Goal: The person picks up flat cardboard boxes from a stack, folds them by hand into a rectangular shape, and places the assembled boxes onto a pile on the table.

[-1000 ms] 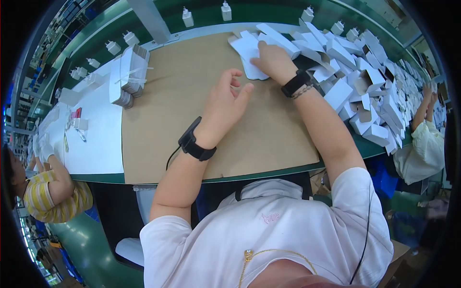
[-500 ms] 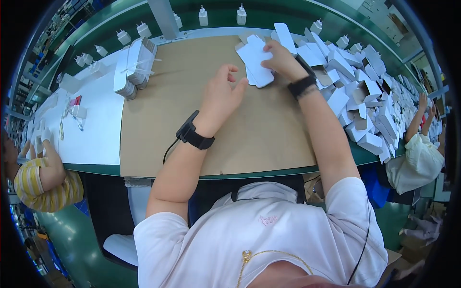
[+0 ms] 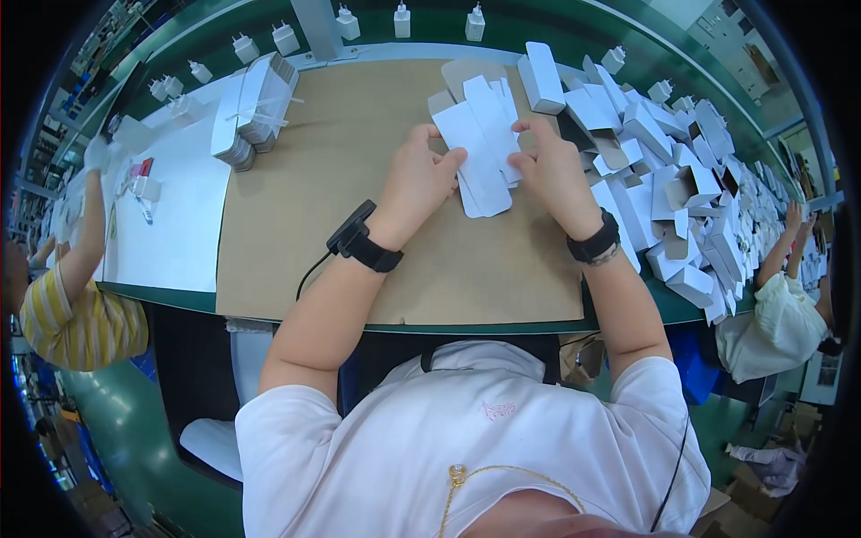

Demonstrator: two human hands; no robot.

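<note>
A flattened white carton (image 3: 482,175) lies slightly tilted between my hands over the brown board, its near end toward me. My left hand (image 3: 420,179) is at its left edge, the thumb on the edge and the fingers curled. At the opposite edge, my right hand (image 3: 558,170) has thumb and forefinger bent against the card. More flat card pieces (image 3: 462,70) show just behind and under it. Both wrists wear black bands, and a cable runs from the left one.
Loose white boxes (image 3: 668,170) heap up at the right. A strapped stack of flat white cartons (image 3: 254,108) stands at the left. White plug adapters (image 3: 402,20) line the back edge. One person (image 3: 81,305) works at the left, another (image 3: 780,305) at the right.
The flattened carton has come nearer to me. My right hand has moved down toward me along with it, and my left hand now meets its left edge.
</note>
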